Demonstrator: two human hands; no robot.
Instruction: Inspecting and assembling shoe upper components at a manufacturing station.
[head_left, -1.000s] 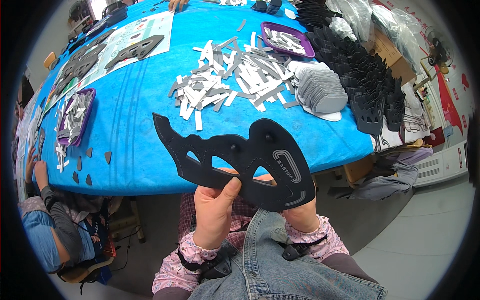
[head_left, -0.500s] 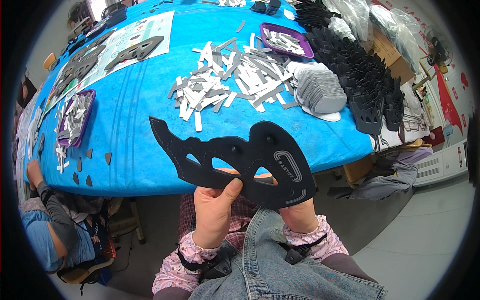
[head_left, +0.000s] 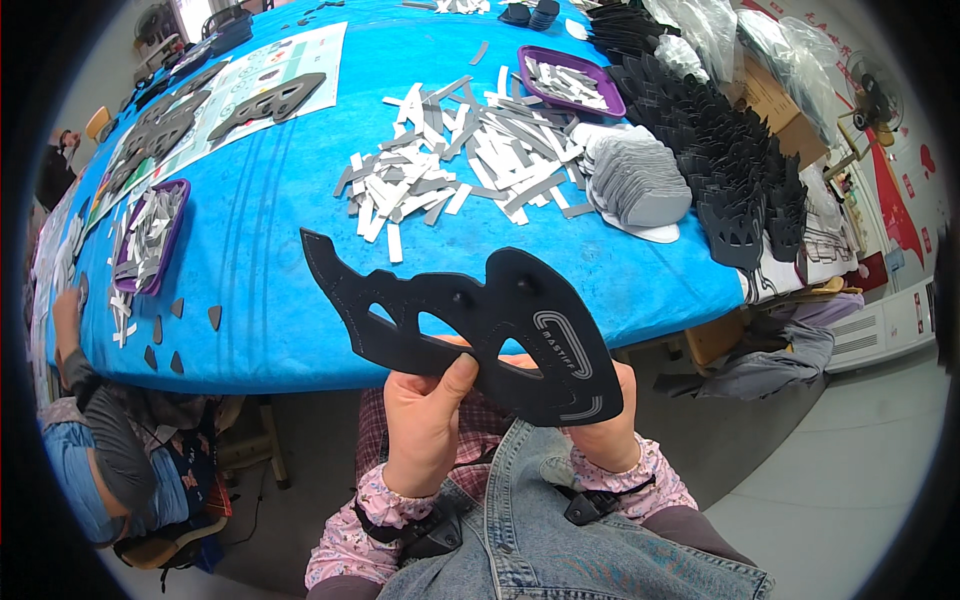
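Note:
In front of me, above my lap and near the table's edge, is a flat black die-cut panel [head_left: 515,310]. It has several cut-out openings, two small raised bumps, dotted lines and a pale grey printed design at its wide right end. My left hand [head_left: 425,420] is closed on its lower edge, thumb on the front face and fingers behind. Behind the wide end, my right hand [head_left: 612,425] holds the panel from the back; its fingers are mostly hidden. The narrow end points up to the left.
The blue-covered table [head_left: 270,270] bears heaped grey and white strips [head_left: 480,150], purple trays [head_left: 620,112] [head_left: 180,240], stacked rounded grey pieces [head_left: 640,175] and piled black panels [head_left: 720,150]. Grey cut-outs [head_left: 265,105] lie on a printed sheet. Another person's arm [head_left: 68,330] is at the left edge.
The panel's wide end has shifted left and dipped slightly. My right hand has risen and shows more beside the panel's edge. At the left, the other person's arm has moved up.

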